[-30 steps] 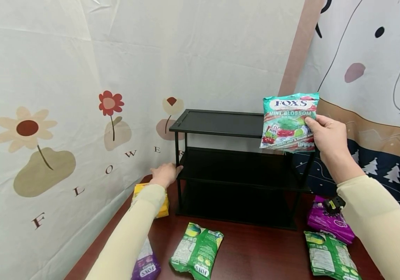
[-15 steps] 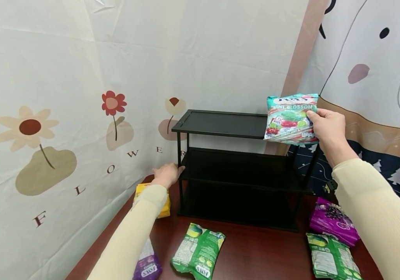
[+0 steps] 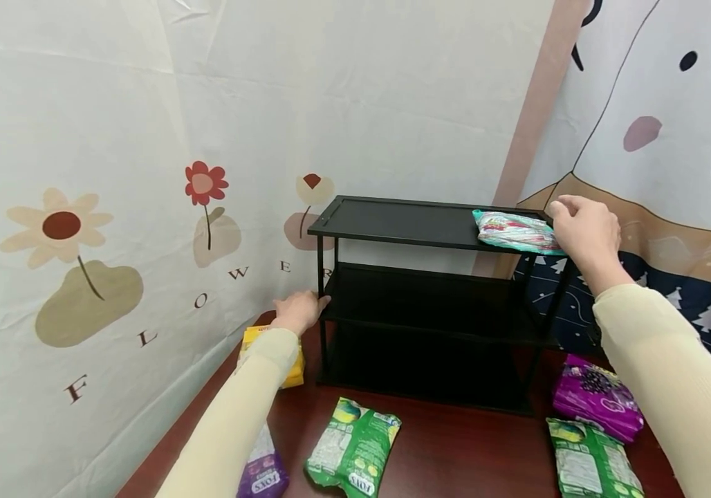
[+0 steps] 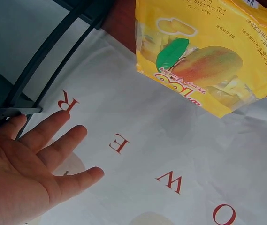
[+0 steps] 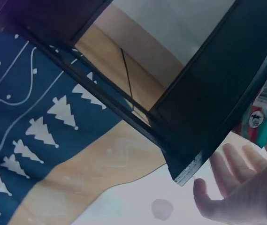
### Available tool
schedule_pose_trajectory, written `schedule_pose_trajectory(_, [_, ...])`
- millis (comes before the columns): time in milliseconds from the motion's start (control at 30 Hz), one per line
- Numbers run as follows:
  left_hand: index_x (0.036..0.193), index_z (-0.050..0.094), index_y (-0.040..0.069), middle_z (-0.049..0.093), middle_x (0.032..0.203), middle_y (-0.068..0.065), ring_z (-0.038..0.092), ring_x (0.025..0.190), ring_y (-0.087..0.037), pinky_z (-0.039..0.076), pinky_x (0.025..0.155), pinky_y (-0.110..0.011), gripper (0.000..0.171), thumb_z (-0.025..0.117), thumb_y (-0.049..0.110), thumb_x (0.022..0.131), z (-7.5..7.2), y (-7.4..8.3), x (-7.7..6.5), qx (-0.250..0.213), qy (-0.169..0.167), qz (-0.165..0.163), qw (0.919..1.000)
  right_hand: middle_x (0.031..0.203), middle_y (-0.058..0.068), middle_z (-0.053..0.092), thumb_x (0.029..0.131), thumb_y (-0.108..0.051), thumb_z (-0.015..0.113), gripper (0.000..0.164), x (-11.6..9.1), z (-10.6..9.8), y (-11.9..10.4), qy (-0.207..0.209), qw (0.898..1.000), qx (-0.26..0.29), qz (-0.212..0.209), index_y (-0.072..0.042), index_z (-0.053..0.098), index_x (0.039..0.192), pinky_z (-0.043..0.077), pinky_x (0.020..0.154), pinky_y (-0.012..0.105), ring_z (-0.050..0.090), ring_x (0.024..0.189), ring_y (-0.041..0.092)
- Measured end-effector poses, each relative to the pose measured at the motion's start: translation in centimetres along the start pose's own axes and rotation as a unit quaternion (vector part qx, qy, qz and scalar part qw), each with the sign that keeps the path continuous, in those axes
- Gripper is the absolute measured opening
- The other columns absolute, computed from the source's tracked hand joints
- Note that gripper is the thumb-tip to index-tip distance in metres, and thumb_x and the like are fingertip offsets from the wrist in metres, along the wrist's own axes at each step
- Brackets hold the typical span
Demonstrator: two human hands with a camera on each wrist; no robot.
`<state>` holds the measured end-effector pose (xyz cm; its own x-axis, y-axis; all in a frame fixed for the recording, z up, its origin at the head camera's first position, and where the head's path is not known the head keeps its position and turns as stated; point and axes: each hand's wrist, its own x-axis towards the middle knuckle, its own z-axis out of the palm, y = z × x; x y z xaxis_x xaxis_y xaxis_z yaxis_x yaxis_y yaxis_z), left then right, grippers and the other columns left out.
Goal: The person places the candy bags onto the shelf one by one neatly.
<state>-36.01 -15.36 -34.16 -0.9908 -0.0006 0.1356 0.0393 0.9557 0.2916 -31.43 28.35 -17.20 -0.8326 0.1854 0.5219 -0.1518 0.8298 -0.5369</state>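
A teal Fox's candy bag lies flat on the right end of the top shelf of a black three-tier rack. My right hand is just beside the bag's right end with its fingers loosely extended. In the right wrist view the fingers are spread under the shelf corner, close to the bag; whether one still touches it, I cannot tell. My left hand rests against the rack's front left post, its fingers spread. Behind the left forearm stands a yellow mango candy bag.
On the red-brown table lie a green candy bag in front of the rack, a purple-and-white one by the left sleeve, and, at the right, a magenta bag behind another green bag. Printed cloth hangs behind.
The teal candy bag has gone from upright in my right hand to lying flat on the top shelf, and the right fingers have come off it. My left hand stays at the post.
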Motion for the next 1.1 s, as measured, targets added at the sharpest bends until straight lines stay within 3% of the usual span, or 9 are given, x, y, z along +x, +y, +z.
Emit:
schedule_pose_trajectory(167, [0.114,0.069,0.008,0.069,0.111,-0.018,0.059,0.112,-0.043,0.026,0.101,-0.075,0.046,0.04,0.043,0.107,0.0,-0.1,0.1,0.002,0.003,0.006,1.0,0.129,0.026,0.06,0.106,-0.036,0.039,0.048,-1.4,0.5,-0.3,0.043,0.993,-0.034,-0.104,-0.005,0.062,0.134,0.037,0.088,0.061,0.053,0.11,0.05])
schedule_pose_trajectory(333, [0.114,0.069,0.008,0.068,0.113,-0.018,0.059,0.113,-0.043,0.026,0.101,-0.075,0.046,0.04,0.043,0.107,0.0,-0.1,0.1,-0.001,-0.001,0.002,1.0,0.127,0.023,0.063,0.103,-0.025,0.053,0.033,-3.0,1.4,-0.8,0.074,0.973,-0.075,-0.205,-0.005,0.07,0.123,0.036,0.088,0.062,0.055,0.11,0.048])
schedule_pose_trajectory(400, [0.113,0.069,0.009,0.068,0.112,-0.018,0.059,0.112,-0.043,0.027,0.1,-0.074,0.046,0.04,0.044,0.107,0.0,-0.1,0.1,0.0,-0.002,0.002,1.0,0.124,0.021,0.064,0.1,-0.021,0.058,0.029,-3.7,1.8,-0.7,0.09,0.96,-0.094,-0.247,-0.003,0.071,0.12,0.038,0.088,0.061,0.057,0.108,0.046])
schedule_pose_trajectory(567, [0.117,0.069,0.008,0.067,0.115,-0.018,0.059,0.112,-0.043,0.028,0.101,-0.073,0.047,0.04,0.044,0.107,0.0,-0.1,0.2,0.001,-0.004,0.0,1.0,0.113,0.021,0.066,0.09,-0.015,0.068,0.027,-4.7,2.9,0.2,0.148,0.918,-0.126,-0.347,-0.002,0.073,0.113,0.042,0.083,0.059,0.059,0.102,0.042])
schedule_pose_trajectory(633, [0.12,0.068,0.008,0.066,0.118,-0.019,0.058,0.114,-0.044,0.027,0.101,-0.074,0.048,0.039,0.044,0.107,0.1,-0.1,0.1,0.002,-0.004,-0.001,1.0,0.112,0.021,0.065,0.087,-0.015,0.071,0.03,-4.9,3.1,0.5,0.164,0.907,-0.132,-0.365,-0.002,0.073,0.114,0.043,0.08,0.059,0.058,0.099,0.043])
schedule_pose_trajectory(900, [0.122,0.067,0.007,0.066,0.119,-0.021,0.057,0.115,-0.045,0.025,0.101,-0.076,0.049,0.039,0.044,0.107,0.2,-0.2,0.2,0.006,-0.003,-0.001,1.0,0.105,0.021,0.063,0.082,-0.018,0.077,0.03,-5.2,3.6,1.3,0.2,0.886,-0.156,-0.388,-0.004,0.072,0.108,0.045,0.07,0.058,0.059,0.09,0.044])
schedule_pose_trajectory(1100, [0.119,0.068,0.007,0.067,0.117,-0.02,0.058,0.114,-0.044,0.025,0.101,-0.075,0.048,0.04,0.043,0.107,0.2,-0.1,0.2,0.001,-0.004,-0.003,1.0,0.104,0.019,0.064,0.081,-0.009,0.078,0.03,-5.2,3.8,1.7,0.202,0.881,-0.166,-0.394,-0.005,0.071,0.11,0.047,0.069,0.056,0.059,0.092,0.043])
